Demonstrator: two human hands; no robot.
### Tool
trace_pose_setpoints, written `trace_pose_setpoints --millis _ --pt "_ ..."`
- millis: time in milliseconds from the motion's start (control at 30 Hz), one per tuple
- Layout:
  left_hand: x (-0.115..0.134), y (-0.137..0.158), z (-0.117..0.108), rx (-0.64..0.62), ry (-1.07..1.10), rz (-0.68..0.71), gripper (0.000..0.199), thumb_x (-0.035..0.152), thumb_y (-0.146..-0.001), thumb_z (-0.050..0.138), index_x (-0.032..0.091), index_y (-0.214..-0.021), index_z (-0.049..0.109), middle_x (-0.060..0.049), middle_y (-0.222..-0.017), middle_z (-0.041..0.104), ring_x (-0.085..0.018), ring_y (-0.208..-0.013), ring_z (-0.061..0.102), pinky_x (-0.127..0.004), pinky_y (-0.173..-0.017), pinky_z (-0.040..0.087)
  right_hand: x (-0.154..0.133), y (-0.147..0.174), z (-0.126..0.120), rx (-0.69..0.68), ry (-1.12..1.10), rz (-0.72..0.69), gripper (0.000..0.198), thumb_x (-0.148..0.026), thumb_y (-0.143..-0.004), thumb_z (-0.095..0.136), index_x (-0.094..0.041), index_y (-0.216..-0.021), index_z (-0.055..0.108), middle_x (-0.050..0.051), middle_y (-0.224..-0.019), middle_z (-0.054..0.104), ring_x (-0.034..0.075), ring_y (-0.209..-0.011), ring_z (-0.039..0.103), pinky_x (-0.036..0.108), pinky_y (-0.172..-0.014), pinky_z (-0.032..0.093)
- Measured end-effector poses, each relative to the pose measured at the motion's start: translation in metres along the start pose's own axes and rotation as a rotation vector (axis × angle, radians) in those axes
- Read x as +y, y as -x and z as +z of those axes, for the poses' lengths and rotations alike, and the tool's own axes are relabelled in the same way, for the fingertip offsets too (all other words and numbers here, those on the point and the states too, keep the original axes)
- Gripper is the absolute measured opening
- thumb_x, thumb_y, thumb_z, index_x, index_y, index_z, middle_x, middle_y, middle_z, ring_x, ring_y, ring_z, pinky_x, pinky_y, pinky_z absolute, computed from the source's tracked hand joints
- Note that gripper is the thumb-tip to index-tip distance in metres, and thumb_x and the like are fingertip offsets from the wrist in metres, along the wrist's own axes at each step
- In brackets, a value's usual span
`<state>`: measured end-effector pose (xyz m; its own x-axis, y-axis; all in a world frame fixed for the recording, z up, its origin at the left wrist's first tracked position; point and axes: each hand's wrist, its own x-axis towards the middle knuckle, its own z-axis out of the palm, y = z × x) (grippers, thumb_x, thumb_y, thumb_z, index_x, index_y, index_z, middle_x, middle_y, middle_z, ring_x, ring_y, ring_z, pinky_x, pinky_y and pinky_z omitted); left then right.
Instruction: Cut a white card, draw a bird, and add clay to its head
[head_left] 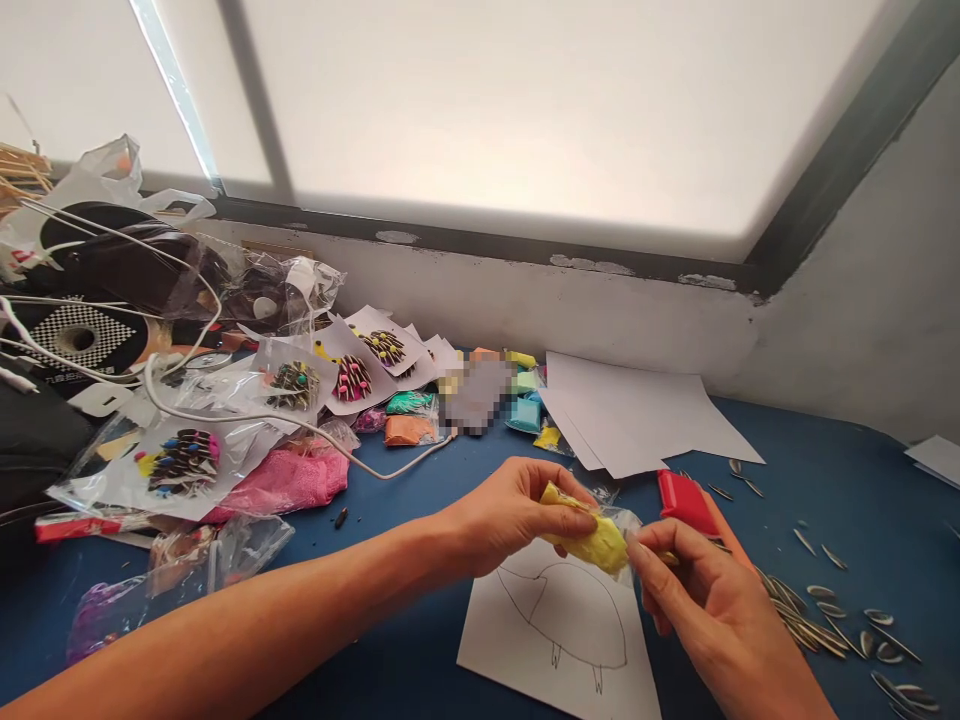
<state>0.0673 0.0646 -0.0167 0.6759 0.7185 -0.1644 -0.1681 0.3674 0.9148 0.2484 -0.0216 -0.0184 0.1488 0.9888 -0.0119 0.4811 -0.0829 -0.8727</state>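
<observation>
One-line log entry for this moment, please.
left hand: gripping yellow clay | right hand: touching clay's clear wrapper | below: outline drawing on white paper | right side: sunflower seeds

Drawing sheet (pixel 562 690): one
Pencilled legs on it (pixel 598 679): two
Yellow packets (pixel 600 547): at least three, one of them held
Orange packets (pixel 409 431): at least two
Green packet (pixel 410 402): one
Red packet (pixel 686 502): one
Seed-covered sheets (pixel 184 462): at least four
Blank sheets (pixel 637 410): at least three, overlapping
Pink cloth (pixel 300 482): one
Checkered disc (pixel 112 335): one
Loose striped seeds (pixel 879 617): well over a dozen, heaped too closely for a full count
</observation>
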Motion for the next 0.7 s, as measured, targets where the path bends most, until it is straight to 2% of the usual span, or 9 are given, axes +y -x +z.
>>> trace_pose_setpoints --millis 100,167,300,467,600,700 --pt "-0.003 -0.001 -0.0004 0.039 0.017 0.005 0.049 0.043 -0.052 0.09 0.011 -0.077 0.062 -0.002 -0.07 0.063 -0.011 -0.064 0.055 -0.027 -0.063 0.041 0.001 0.0012 0.0012 0.094 0.052 -0.108 0.027 -0.051 -0.081 0.066 -0.024 -0.078 0.062 -0.002 -0.068 0.06 0.014 -0.058 0.057 0.022 -0.053 0.048" --pt "-0.0044 -0.001 -0.0007 0.039 0.023 0.003 0.048 0.042 -0.055 0.088 0.011 -0.082 0.063 -0.003 -0.072 0.064 -0.011 -0.066 0.057 -0.027 -0.065 0.042 0.0026 0.0014 -0.0001 0.083 0.151 -0.189 0.023 -0.048 -0.081 0.068 -0.025 -0.078 0.065 -0.001 -0.073 0.063 0.015 -0.061 0.061 0.023 -0.056 0.052" --pt "-0.0044 0.0005 -0.0007 -0.014 0.012 -0.043 0.048 0.034 -0.056 0.088 0.011 -0.092 0.066 -0.004 -0.079 0.067 -0.013 -0.072 0.06 -0.027 -0.069 0.043 0.0077 0.0005 -0.0037 0.057 0.211 -0.239 0.025 -0.046 -0.082 0.068 -0.027 -0.097 0.073 0.003 -0.091 0.07 0.019 -0.072 0.067 0.028 -0.063 0.057" --pt "-0.0034 0.0014 0.0006 0.018 -0.054 -0.052 0.036 0.027 -0.058 0.084 0.011 -0.085 0.065 -0.004 -0.076 0.067 -0.013 -0.068 0.059 -0.025 -0.061 0.042 0.0094 -0.0006 -0.0038 0.048 0.264 -0.318 0.026 -0.045 -0.084 0.067 -0.029 -0.102 0.076 0.003 -0.087 0.069 0.022 -0.083 0.069 0.027 -0.061 0.056" --pt "-0.0054 0.0024 0.0014 0.022 -0.179 -0.063 0.03 0.028 -0.062 0.08 0.012 -0.083 0.065 -0.003 -0.072 0.066 -0.012 -0.065 0.057 -0.025 -0.058 0.041 0.0069 0.0021 -0.0013 0.037 0.323 -0.407 0.022 -0.039 -0.083 0.069 -0.031 -0.102 0.077 0.003 -0.086 0.07 0.019 -0.072 0.067 0.027 -0.058 0.054" --pt "-0.0071 0.0032 0.0018 0.013 -0.222 -0.072 0.035 0.035 -0.061 0.083 0.012 -0.08 0.065 -0.002 -0.071 0.065 -0.011 -0.064 0.056 -0.025 -0.057 0.041 0.0053 0.0036 -0.0002 0.046 0.345 -0.457 0.019 -0.035 -0.084 0.068 -0.031 -0.101 0.076 0.002 -0.084 0.07 0.017 -0.065 0.066 0.027 -0.058 0.053"
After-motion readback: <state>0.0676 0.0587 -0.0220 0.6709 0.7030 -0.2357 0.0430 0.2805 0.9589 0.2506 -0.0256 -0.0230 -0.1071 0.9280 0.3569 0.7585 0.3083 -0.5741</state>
